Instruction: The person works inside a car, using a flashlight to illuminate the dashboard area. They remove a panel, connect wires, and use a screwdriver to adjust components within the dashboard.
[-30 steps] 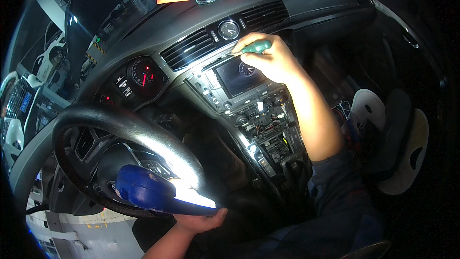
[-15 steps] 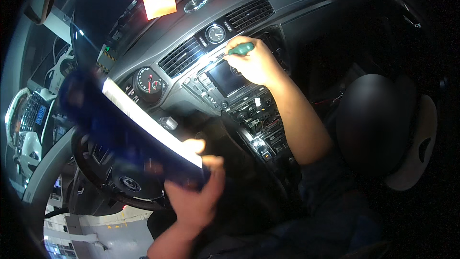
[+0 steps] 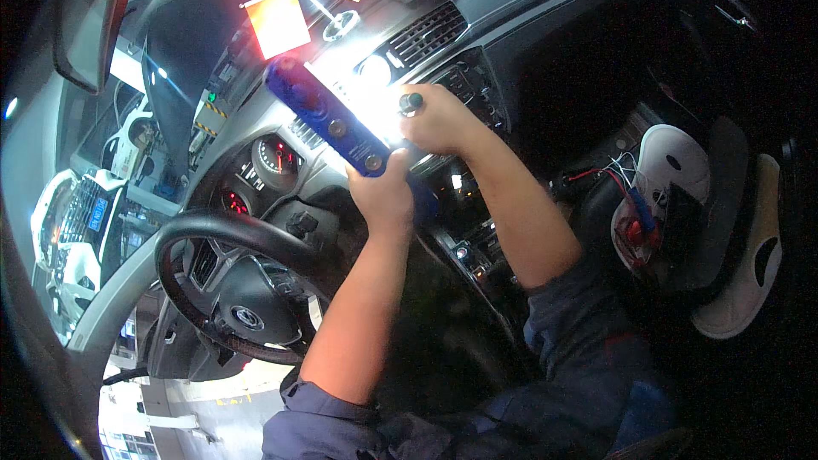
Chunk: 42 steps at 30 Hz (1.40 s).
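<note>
I sit in a car's driver seat. My left hand (image 3: 385, 192) grips the lower end of a long blue work light (image 3: 328, 117), raised and shining brightly on the centre of the dashboard (image 3: 443, 43). My right hand (image 3: 439, 119) is closed around a screwdriver; only its dark handle end (image 3: 411, 103) shows above my fist. Both hands are close together in front of the centre console, whose screen is hidden behind them and the glare.
The steering wheel (image 3: 226, 281) is at lower left with the instrument cluster (image 3: 273, 162) behind it. Small red flags (image 3: 277, 21) stand on the dash top. A loose panel with red and blue wires (image 3: 643, 217) lies on the passenger side. Another car shows through the side window.
My left hand has lifted the blue work light from beside the steering wheel up to the centre console, next to my right hand. The right hand stays at the dash with the screwdriver.
</note>
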### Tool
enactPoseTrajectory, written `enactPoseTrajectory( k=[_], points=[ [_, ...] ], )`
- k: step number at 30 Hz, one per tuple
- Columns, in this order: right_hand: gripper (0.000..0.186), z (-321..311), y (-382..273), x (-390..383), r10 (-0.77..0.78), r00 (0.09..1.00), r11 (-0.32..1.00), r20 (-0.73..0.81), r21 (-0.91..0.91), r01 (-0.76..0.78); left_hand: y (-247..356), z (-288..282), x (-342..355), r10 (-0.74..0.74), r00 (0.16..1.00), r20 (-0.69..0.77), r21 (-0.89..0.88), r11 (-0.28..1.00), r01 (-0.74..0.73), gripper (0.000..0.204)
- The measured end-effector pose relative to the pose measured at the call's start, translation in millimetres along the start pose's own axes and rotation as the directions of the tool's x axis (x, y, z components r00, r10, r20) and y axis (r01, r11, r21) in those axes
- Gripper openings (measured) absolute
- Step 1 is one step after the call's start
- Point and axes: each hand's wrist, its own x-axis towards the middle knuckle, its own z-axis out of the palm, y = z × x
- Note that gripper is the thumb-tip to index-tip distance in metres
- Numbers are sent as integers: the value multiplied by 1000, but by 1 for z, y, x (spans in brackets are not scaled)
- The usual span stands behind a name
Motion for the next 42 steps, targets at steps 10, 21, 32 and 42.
enactPoseTrajectory(
  k=[10,21,32,42],
  points=[
    [14,12,23,9,53,996,952,71,297,-72,-7,-3,-22,-224,970,-91,-369,913,177,29],
    [15,-13,10,-10,-71,996,898,-53,432,87,18,-46,-58,-173,982,79,-30,984,176,33],
    [39,-51,-66,-83,-132,990,917,-49,372,140,120,-149,-134,-132,938,319,310,950,28,60],
    [50,68,-137,-259,-491,860,805,137,-306,508,118,-209,-188,-420,595,685,-8,813,583,69]
  ],
)
